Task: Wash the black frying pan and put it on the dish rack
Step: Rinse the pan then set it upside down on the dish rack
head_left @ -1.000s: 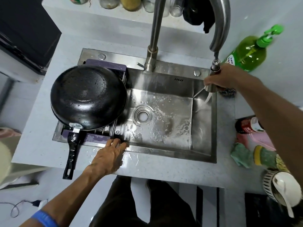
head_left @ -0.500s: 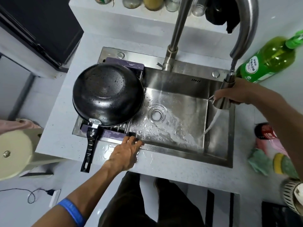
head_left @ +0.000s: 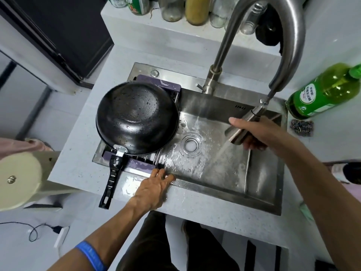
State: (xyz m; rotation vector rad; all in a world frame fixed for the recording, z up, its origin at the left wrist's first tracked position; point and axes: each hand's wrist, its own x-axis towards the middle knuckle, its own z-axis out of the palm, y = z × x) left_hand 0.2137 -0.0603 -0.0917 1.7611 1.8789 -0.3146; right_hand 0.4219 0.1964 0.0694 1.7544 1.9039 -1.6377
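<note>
Black frying pan [head_left: 136, 118] lies upside down on the dish rack [head_left: 144, 165] over the sink's [head_left: 224, 184] left end

Right hand [head_left: 259, 133] grips the pull-out spray head [head_left: 241, 127], water streaming into the sink; left hand [head_left: 154, 187] rests flat, fingers straight, on the sink's front rim beside the rack

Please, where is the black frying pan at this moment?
In the head view, the frying pan lies upside down on the dish rack over the left part of the sink, its handle pointing toward the person, beside the left hand.
</note>
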